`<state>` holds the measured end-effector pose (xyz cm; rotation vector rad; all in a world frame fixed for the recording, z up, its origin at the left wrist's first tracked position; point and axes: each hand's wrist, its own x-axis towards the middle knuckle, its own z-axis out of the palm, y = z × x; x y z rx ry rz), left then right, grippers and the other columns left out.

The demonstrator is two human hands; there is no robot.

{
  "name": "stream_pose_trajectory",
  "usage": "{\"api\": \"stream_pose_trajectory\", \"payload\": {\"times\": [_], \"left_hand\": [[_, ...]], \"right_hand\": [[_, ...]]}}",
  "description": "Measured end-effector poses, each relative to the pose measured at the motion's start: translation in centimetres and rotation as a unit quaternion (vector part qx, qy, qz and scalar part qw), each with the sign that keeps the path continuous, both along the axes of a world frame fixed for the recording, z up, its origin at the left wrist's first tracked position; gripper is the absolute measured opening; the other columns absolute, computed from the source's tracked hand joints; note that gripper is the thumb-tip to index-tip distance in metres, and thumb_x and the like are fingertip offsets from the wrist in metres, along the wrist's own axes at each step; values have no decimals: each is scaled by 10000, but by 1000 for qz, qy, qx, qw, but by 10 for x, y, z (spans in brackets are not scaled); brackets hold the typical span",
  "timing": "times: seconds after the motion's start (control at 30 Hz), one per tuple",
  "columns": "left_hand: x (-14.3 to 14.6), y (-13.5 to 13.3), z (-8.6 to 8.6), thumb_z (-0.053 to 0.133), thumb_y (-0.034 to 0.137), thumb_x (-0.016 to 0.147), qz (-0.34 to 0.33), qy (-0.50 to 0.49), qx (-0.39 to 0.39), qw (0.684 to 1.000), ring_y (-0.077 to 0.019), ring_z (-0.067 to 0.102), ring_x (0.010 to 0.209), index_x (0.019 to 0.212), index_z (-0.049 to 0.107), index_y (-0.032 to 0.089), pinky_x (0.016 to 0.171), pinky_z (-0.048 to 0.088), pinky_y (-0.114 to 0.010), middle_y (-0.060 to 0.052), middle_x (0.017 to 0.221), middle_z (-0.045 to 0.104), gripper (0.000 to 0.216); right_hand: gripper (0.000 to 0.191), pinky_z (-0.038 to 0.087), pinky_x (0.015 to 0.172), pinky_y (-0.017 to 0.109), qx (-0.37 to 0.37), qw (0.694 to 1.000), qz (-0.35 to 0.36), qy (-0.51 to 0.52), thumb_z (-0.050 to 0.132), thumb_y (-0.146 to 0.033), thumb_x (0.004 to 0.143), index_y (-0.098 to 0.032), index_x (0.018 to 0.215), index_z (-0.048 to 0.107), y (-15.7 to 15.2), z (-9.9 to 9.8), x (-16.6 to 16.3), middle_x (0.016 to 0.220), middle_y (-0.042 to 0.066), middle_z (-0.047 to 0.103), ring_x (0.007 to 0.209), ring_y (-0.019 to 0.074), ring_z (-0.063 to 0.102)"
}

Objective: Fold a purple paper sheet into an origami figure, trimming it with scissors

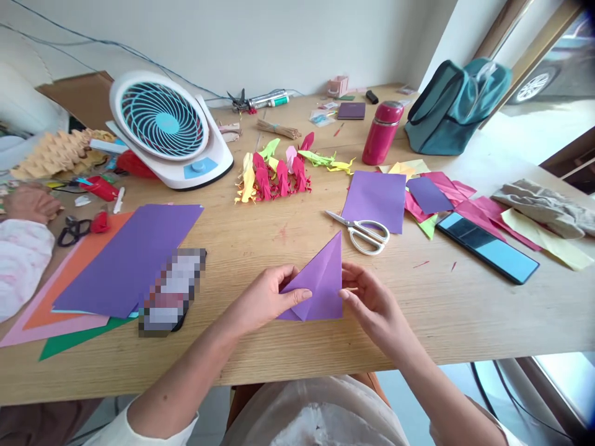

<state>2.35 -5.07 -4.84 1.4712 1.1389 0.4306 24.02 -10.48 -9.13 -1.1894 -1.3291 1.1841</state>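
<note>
The folded paper (323,282) lies between both hands, near the front edge of the desk (465,316); its long side runs from the left hand (267,296) to a sharp tip, which points to the far edge, towards the scissors (367,238). The left hand pinches the left corner, thumb on top. The right hand (374,306) has its thumb against the right edge; whether it pinches I cannot tell, because the paper hides fingertips

Left hand (274,296) and right hand (374,306) held folded purple paper (324,277)

At lower centre, its tip pointed up the frame, near white-handled scissors (352,225). A white fan (163,126) stood upper left, a magenta bottle (382,135) right of upper centre, paper figures (282,178) between them.
</note>
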Motion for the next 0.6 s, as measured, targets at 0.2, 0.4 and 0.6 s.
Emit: {"api": "stream_pose_trajectory", "payload": {"times": [0.2, 0.4, 0.6], "left_hand": [[22, -15, -16, 718, 477, 829, 86, -178, -62, 978, -229, 669, 1001, 1118, 648, 163, 921, 516, -355, -74, 1079, 728, 433], [21, -5, -10, 772, 449, 763, 112, -152, -30, 982, -176, 652, 825, 944, 676, 144, 768, 518, -282, -42, 898, 710, 368], [23, 4, -7, 741, 335, 758, 93, -87, 0, 992, -141, 604, 673, 804, 664, 152, 613, 470, -241, 2, 765, 684, 204]], "right_hand": [[356, 520, 685, 300, -107, 992, 32, 51, 737, -514, 802, -170, 868, 672, 19, 15, -19, 818, 34, 685, 756, 192, 614], [322, 459, 603, 259, -126, 989, 51, 57, 761, -464, 781, -153, 824, 687, 21, 8, -21, 734, 10, 654, 662, 147, 557], [311, 434, 583, 237, -148, 983, 62, 91, 798, -428, 738, -152, 846, 703, 20, 11, -25, 744, 2, 659, 627, 118, 525]]}}
